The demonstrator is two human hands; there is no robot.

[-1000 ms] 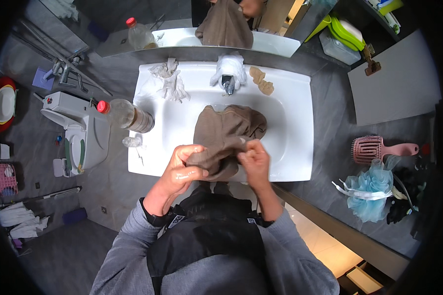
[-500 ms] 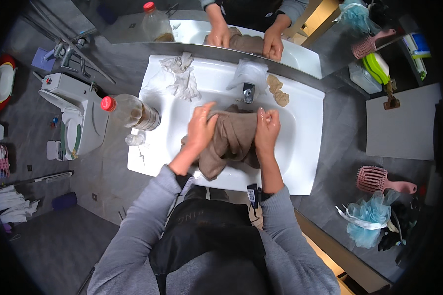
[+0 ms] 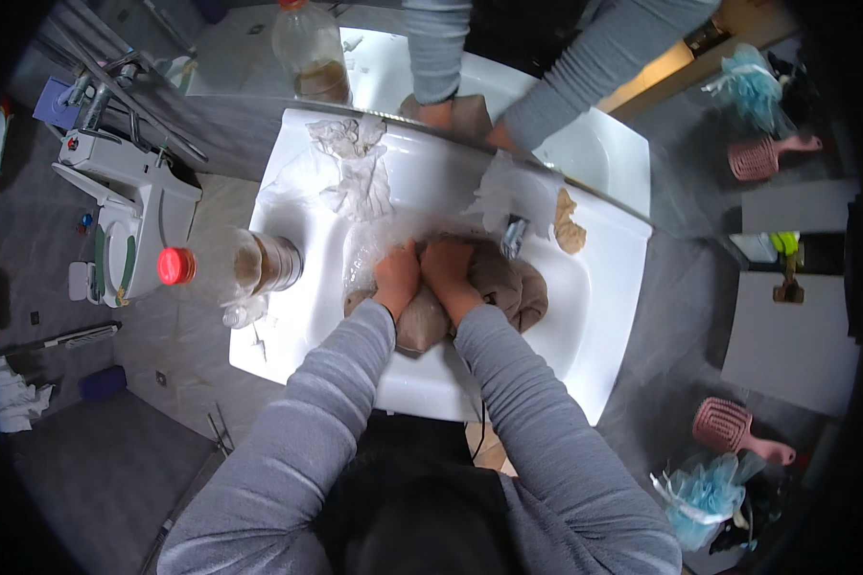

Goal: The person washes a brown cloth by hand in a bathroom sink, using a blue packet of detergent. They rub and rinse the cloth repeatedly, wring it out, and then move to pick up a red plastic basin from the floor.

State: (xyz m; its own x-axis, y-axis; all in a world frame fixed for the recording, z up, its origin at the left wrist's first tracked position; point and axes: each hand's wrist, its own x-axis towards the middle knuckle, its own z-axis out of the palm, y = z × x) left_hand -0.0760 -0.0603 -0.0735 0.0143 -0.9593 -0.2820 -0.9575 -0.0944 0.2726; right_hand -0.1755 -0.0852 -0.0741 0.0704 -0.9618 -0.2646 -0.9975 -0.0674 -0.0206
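A wet brown cloth garment (image 3: 501, 278) lies bunched in the white washbasin (image 3: 594, 326). Close together on its left part are my left hand (image 3: 398, 276) and my right hand (image 3: 448, 273), knuckles nearly touching. Both look closed round folds of the fabric, though the fingertips are hidden. Water or suds gleam in the basin beside my left hand. Just beyond the cloth stands the chrome tap (image 3: 514, 236), with white crumpled material behind it.
A large red-capped bottle (image 3: 230, 264) and a small clear bottle (image 3: 244, 311) stand on the basin's left edge. Wet white cloth or tissue (image 3: 355, 177) lies back left, a tan crumpled piece (image 3: 569, 222) back right. A mirror (image 3: 585, 172) borders the rear; a pink hairbrush (image 3: 738, 431) is at right.
My hands have come down and together, from holding the garment stretched between them to pressing it in the basin, further left. The view has tilted and moved nearer.
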